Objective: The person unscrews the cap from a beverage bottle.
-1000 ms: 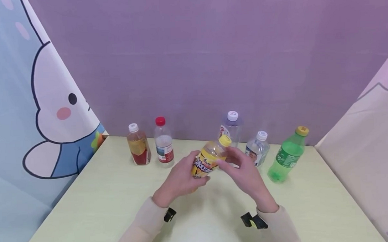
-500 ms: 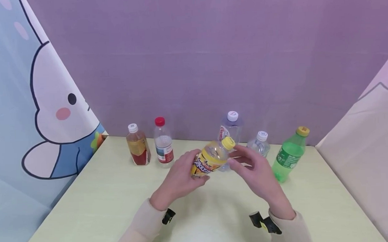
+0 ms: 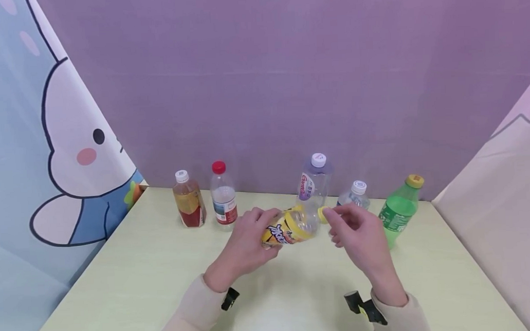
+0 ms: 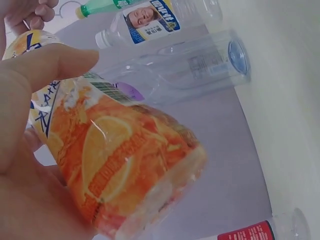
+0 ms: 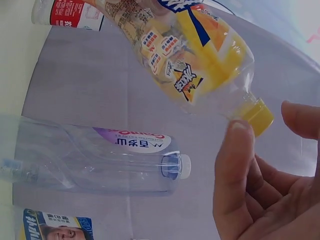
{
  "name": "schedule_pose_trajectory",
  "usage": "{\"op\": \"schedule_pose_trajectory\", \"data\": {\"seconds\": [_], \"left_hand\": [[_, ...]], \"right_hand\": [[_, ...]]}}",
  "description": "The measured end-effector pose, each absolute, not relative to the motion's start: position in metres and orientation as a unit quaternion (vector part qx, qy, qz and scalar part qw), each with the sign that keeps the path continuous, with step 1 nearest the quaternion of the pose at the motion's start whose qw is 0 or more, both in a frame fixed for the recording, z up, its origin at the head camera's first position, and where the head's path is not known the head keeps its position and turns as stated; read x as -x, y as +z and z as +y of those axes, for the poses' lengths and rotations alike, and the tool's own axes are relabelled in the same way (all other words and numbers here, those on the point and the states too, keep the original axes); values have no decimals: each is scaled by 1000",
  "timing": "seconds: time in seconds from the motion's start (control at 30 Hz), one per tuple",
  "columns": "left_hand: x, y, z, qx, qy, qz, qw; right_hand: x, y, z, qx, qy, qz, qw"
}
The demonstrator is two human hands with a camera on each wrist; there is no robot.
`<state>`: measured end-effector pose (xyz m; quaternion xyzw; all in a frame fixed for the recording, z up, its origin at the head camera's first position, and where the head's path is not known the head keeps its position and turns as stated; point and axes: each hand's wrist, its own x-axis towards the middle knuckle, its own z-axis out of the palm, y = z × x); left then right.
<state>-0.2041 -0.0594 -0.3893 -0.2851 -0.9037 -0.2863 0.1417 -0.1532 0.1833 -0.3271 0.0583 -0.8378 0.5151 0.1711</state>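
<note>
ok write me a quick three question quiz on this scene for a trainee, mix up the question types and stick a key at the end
1. Which hand grips the yellow-labelled bottle?

2. True or false: the gripped bottle is upright.

3. What colour is the cap on the green bottle?
A) Red
B) White
C) Yellow

Key
1. The left hand.
2. False: it is tilted well over, with its yellow cap towards the right hand.
3. C
</note>
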Motion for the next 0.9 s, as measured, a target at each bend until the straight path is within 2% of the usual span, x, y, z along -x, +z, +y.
{"op": "schedule_pose_trajectory", "data": {"seconds": [0.23,0.9], "left_hand": [[199,-388,-56,292,-282,-903,136],[202,-387,-60,274,-267,-915,126]], "right_hand": [[153,-326,184,-28,494,-856,152],[163,-341,187,-168,404,-873,214]]}}
